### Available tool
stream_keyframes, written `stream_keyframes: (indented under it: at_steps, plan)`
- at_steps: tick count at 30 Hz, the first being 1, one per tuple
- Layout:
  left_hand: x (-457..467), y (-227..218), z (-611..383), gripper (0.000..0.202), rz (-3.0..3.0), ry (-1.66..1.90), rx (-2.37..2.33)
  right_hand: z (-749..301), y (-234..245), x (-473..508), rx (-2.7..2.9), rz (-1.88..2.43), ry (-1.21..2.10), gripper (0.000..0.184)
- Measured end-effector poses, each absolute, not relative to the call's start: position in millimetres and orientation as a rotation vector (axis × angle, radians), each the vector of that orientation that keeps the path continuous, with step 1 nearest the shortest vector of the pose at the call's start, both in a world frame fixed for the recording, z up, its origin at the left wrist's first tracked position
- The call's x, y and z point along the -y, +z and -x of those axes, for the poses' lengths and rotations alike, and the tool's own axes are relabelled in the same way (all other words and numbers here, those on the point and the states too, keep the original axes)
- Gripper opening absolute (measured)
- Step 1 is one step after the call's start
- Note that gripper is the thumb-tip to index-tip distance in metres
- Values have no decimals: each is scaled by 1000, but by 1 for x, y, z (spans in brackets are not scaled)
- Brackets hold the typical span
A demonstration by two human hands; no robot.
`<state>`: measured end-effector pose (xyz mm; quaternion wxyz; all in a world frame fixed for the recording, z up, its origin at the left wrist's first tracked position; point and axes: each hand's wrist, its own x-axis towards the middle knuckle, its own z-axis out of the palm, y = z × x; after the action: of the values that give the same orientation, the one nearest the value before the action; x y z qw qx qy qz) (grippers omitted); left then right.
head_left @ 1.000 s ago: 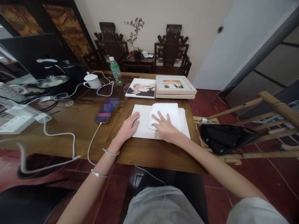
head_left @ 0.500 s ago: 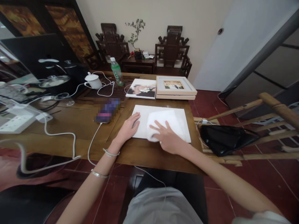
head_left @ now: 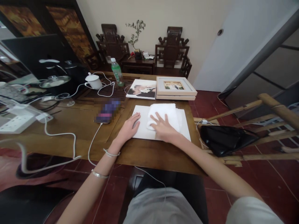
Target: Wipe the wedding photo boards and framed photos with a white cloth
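The right hand [head_left: 163, 130] lies flat with fingers spread, pressing a folded white cloth [head_left: 167, 110] onto a white panel [head_left: 184, 127] — nothing is pinched. The left hand [head_left: 128, 129], flat too, rests on the panel's left edge. The panel lies by the table's [head_left: 149, 155] front edge (long axis left to right).

green bottle [head_left: 116, 72] | white teapot [head_left: 93, 81] | framed picture [head_left: 175, 86] | black bag [head_left: 224, 140] | 2 carved chairs [head_left: 173, 46] | perhaps a phone [head_left: 107, 110]
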<state>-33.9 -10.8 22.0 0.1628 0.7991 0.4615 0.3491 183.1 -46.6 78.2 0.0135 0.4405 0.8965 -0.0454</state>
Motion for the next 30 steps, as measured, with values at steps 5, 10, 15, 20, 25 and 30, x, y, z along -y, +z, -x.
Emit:
stream_keyframes:
  at_steps: [5,10,15,20,25,30]
  plan:
    - [11,22,34,41,-2272,995,-1322,-180,78,113,-2900,-1225,-120,38]
    - [11,21,34,42,-2279,1000,-1323,-182,82,138,-2939,-1124,-186,34]
    - [10,21,34,42,-2277,994,-1316,-183,82,117,-2933,-1154,-232,41]
    - [11,22,34,42,-2288,998,-1323,-183,82,66,-2863,-1311,-223,52]
    - [11,22,34,43,-2281,991,-1317,-181,84,13,-2842,-1445,-160,57]
    - [11,23,34,44,-2290,982,-1323,-171,81,12,-2771,-1490,-41,58]
